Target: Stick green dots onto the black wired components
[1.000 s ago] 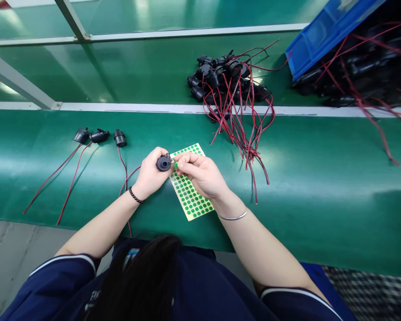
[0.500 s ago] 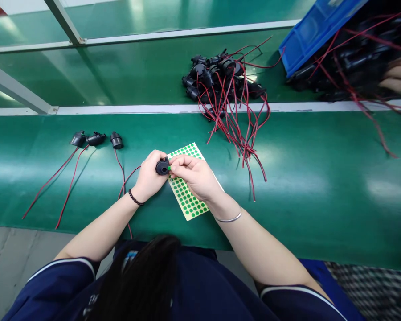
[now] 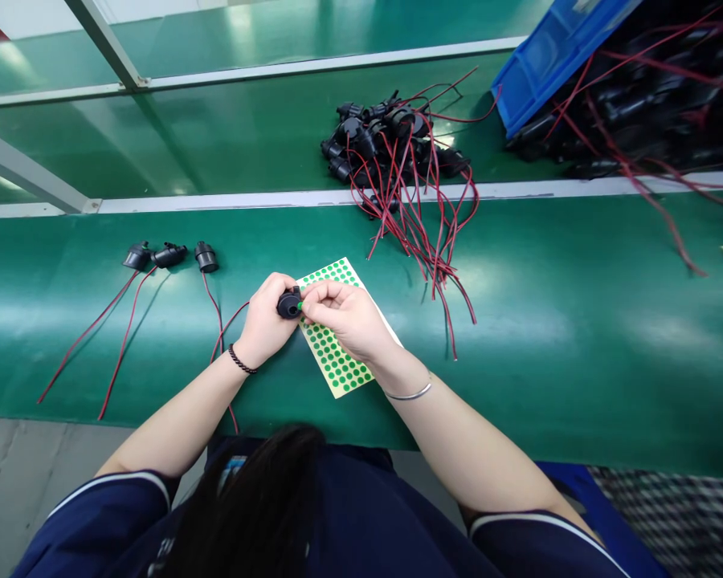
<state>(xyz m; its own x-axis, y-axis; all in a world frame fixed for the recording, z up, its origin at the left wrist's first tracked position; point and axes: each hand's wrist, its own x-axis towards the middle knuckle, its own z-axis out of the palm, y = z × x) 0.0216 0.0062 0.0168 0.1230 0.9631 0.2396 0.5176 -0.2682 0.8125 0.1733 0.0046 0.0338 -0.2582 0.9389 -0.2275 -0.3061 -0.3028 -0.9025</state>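
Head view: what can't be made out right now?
All in head view:
Back of the round black plastic part: covered by the left hand.
Part of the yellow sheet of round green stickers: behind the right hand.
Whether the small green sticker it pinches touches the black part: too small.
Blue plastic bin: cut off by top edge.

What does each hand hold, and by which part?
Left hand: a black pump-like device, by its round body. Right hand: a green dot sticker, by its edge.
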